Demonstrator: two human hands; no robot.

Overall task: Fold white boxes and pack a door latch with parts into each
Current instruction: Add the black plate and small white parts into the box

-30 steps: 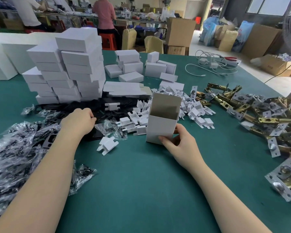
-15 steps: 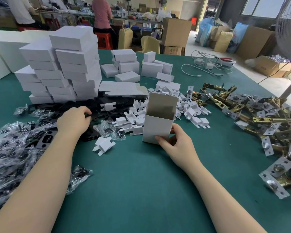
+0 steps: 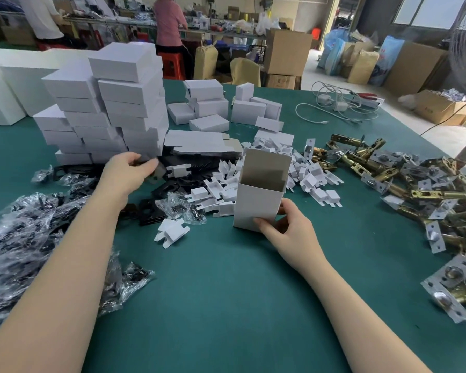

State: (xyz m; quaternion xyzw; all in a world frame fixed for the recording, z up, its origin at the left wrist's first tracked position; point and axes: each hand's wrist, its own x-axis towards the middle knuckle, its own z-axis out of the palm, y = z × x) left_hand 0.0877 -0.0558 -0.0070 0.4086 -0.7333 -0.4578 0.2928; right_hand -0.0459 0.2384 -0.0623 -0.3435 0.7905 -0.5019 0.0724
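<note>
A white box (image 3: 256, 203) stands upright on the green table (image 3: 226, 292) with its top flap open. My right hand (image 3: 288, 232) grips it at the lower front corner. My left hand (image 3: 127, 170) hovers over the black plates (image 3: 167, 187), fingers pinched on a small dark part whose shape is blurred. Brass door latches (image 3: 414, 184) lie heaped at the right. White card inserts (image 3: 301, 168) are scattered behind the box. Flat box blanks (image 3: 197, 142) lie just beyond the plates.
A tall stack of folded white boxes (image 3: 113, 109) stands at the back left, with several more (image 3: 210, 106) behind the centre. Crinkled plastic bags of parts (image 3: 24, 232) cover the left. White cables (image 3: 334, 106) lie far right. People work at benches behind.
My left hand has lifted off the black plates and moved away from me, now pinching a small dark part. My right hand still holds the upright box in the same spot.
</note>
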